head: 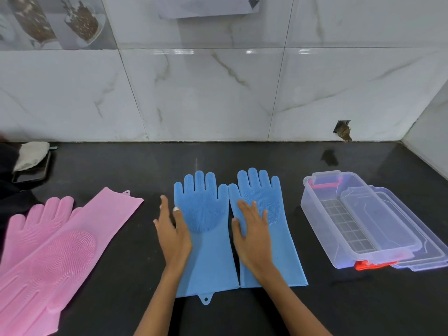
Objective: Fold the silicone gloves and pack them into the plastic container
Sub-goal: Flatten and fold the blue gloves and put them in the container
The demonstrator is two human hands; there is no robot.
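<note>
A: Head view, task items. Status?

B: Blue gloves: two, flat, side by side at the centre of the black counter (242, 311), fingers toward the wall. Left blue glove (206, 238), right blue glove (271, 238); their inner edges are touching or nearly so. Neither is folded.

A: Pink?

B: Pink gloves (48, 243): two, at the left, overlapping, one lying across the other. Also unfolded.

A: Container?

B: Plastic container (312, 214): one, clear, at the right, well apart from the pink pair. Lid off; one clear lid (412, 241) leans across its right rim. No glove inside; a gridded insert shows at the bottom.

A: Hands?

B: Left hand (173, 229): spread open, palm down, over the outer edge of the left blue glove, gripping nothing. Right hand (252, 231): open and flat, pressed on the right blue glove's palm, gripping nothing.

A: Progress?

B: By my estimate, the very start. Four gloves to fold, four to pack, none done.

A: Other entries?

B: One pale cloth (31, 154) at far left, on a dark object.
</note>
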